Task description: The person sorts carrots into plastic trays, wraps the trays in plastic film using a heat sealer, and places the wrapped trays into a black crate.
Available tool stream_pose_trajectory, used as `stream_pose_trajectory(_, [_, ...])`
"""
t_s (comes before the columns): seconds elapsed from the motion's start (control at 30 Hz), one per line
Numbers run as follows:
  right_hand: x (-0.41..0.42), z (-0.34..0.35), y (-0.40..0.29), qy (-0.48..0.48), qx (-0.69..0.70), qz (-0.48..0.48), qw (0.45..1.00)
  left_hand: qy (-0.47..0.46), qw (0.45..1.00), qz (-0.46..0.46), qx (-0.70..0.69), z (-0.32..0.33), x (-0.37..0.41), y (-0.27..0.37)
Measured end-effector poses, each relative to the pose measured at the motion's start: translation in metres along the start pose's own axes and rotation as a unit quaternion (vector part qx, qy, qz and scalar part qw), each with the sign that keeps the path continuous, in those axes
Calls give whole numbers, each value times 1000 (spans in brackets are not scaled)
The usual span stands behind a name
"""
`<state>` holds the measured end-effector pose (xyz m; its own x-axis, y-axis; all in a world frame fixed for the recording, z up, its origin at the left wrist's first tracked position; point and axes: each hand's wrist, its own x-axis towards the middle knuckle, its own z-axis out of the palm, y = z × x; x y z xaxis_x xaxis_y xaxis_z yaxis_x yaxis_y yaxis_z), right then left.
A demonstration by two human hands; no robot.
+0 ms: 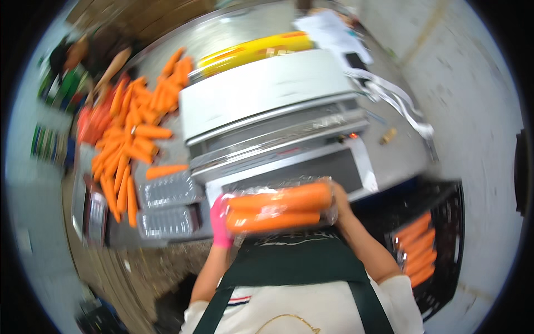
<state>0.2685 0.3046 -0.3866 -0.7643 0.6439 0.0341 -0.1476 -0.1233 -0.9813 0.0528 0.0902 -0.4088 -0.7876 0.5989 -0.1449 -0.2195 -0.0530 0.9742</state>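
Observation:
Between my two hands is a film-wrapped pack of carrots (277, 206), held in front of my dark green apron. My left hand (221, 221), in a pink glove, grips its left end. At the right end my right hand (340, 200) holds the pack, its fingers partly hidden behind it. Just beyond stands a film-wrapping machine (271, 100) with a small red light. Two stacks of clear plastic trays, one (171, 190) behind the other (167, 221), lie left of my left hand. Loose carrots (129, 133) are heaped farther left.
A black plastic crate (457, 234) at the right holds packed carrots (419, 250). A yellow roll (254, 50) lies behind the machine, near white straps (396, 100). At the upper left another person's hands (98, 92) touch a red bag (94, 121). A wall borders the right side.

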Motion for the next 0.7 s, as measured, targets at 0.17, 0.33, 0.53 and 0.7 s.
stream_pose_trajectory(0.17, [-45,59,-37,-135,195,228,944,-340,871,-253,-249,-11,-44,51])
stream_pose_trajectory(0.33, [-106,64,-65,-15,332,207,920,-244,893,-306,-223,1,-35,81])
stream_pose_trajectory(0.53, [-154,47,-113,172,350,26,921,-317,942,-110,-17,66,-49,80])
stream_pose_trajectory(0.7, [-197,-9,-138,393,296,-91,866,-696,713,-26,-80,195,-111,95])
